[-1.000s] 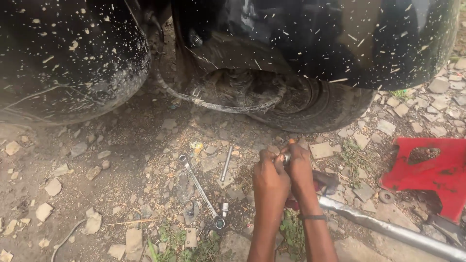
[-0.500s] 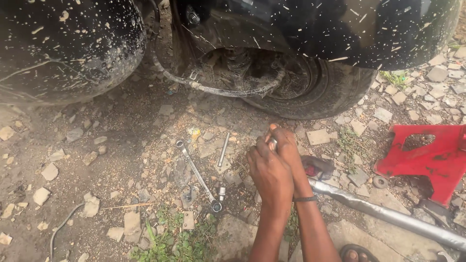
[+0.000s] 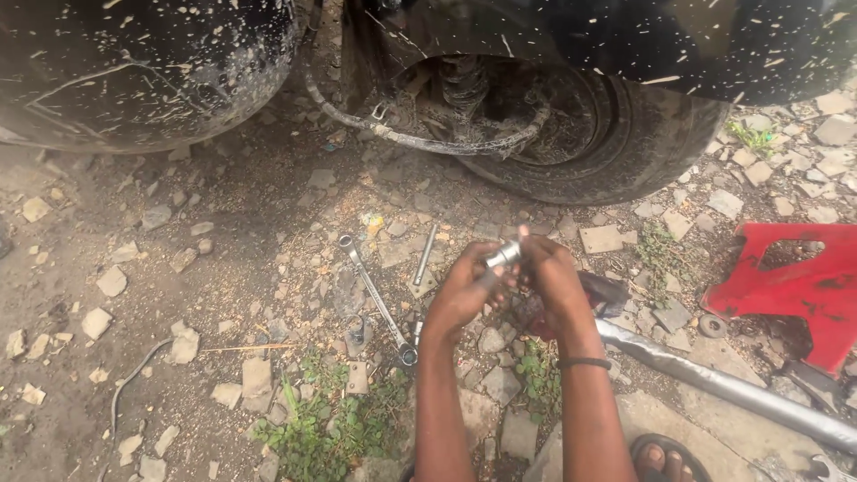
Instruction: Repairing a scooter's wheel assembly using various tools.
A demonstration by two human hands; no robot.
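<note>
- The fingers of the left hand (image 3: 464,290) are curled tight around one end of a small metal socket (image 3: 503,256), thumb and fingertips pressed on it.
- The fingers of the right hand (image 3: 553,281) are closed on the other end of the same piece, so both hands meet just right of the frame's centre, above the ground.
- One socket is held: short, cylindrical, bright silver, lying tilted between the two hands, only its middle showing.
- A dark band (image 3: 585,362) circles the right wrist.
- Three loose tools lie on the dirt left of the hands: one long spanner (image 3: 373,290) running diagonally, one short steel rod (image 3: 426,254) beside it, and one small dark piece (image 3: 356,330) just below; what it is cannot be told.
- One long grey metal bar (image 3: 723,386) runs from beneath the right hand towards the lower right of the frame.
- One red metal stand (image 3: 803,286) sits at the right edge.
- One muddy tyre (image 3: 643,152) and a suspension spring (image 3: 464,85) fill the upper middle.
- The ground (image 3: 178,268) is dirt strewn with stones.
</note>
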